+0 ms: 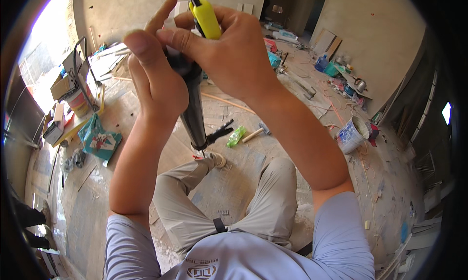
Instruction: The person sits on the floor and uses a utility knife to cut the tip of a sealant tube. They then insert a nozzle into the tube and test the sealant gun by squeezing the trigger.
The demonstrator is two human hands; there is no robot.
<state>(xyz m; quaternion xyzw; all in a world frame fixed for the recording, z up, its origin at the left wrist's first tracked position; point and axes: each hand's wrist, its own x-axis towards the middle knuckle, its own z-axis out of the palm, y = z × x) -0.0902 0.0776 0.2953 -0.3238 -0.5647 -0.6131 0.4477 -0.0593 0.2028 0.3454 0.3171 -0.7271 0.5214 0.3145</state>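
A dark caulking gun [196, 109] stands nearly upright in front of me, its handle and trigger at the lower end near my shoe. My left hand [158, 77] is closed around the upper end of the gun, with its thumb and a finger raised by the pale nozzle [169, 23]. A yellow utility knife [208, 20] with a dark tip is tucked in my right hand [234, 46]. The right thumb and forefinger pinch close to the nozzle, just beside the left thumb. Fingers partly hide the nozzle and the gun's top.
Dusty floor holds a green plastic bottle [236, 136], a hammer [253, 135], a teal bag [99, 138] and a white-blue bucket [352, 135]. A kettle [360, 85] and blue water jug [321, 63] stand by the right wall. Another person's dark-trousered legs [30, 221] show at left.
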